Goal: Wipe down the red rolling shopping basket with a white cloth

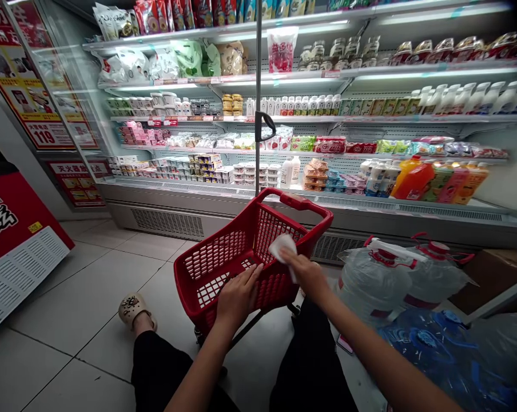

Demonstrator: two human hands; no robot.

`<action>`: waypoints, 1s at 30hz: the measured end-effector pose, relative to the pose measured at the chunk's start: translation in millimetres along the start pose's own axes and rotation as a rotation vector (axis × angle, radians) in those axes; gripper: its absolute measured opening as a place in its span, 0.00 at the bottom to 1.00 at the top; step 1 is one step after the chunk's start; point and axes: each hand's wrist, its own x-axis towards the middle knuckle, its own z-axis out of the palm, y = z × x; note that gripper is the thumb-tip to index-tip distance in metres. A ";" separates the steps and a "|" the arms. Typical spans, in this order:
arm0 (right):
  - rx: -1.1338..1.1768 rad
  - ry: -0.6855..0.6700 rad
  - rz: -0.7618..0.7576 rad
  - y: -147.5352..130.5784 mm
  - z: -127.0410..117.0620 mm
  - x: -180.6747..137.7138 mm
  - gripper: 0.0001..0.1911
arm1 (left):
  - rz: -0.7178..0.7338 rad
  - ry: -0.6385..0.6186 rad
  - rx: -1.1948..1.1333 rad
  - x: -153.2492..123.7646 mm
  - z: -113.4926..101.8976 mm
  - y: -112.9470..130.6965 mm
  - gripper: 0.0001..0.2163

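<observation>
A red plastic shopping cart [218, 243] with lattice walls stands tilted between my legs, its handle on the far side. My left hand [240, 292] grips the near rim, fingers together over the edge and thumb out of sight. Farther along the same rim, toward the handle, my right hand [302, 268] pinches a white wiping cloth [283, 246]. The cloth is bunched and lies against the rim and upper side wall. Part of it hangs down beside my fingers.
Behind the cart stands a glass-door refrigerated display case [168, 220] with shelves of dairy and drinks. Large water jugs [374, 280] crowd the floor on the right, with a cardboard box [490, 274] behind them. A red freezer [18, 246] stands at left.
</observation>
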 end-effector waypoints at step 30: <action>0.134 0.066 0.144 1.3 14.3 -4.6 0.34 | -0.211 -0.056 0.163 -45.2 -22.8 -21.3 0.23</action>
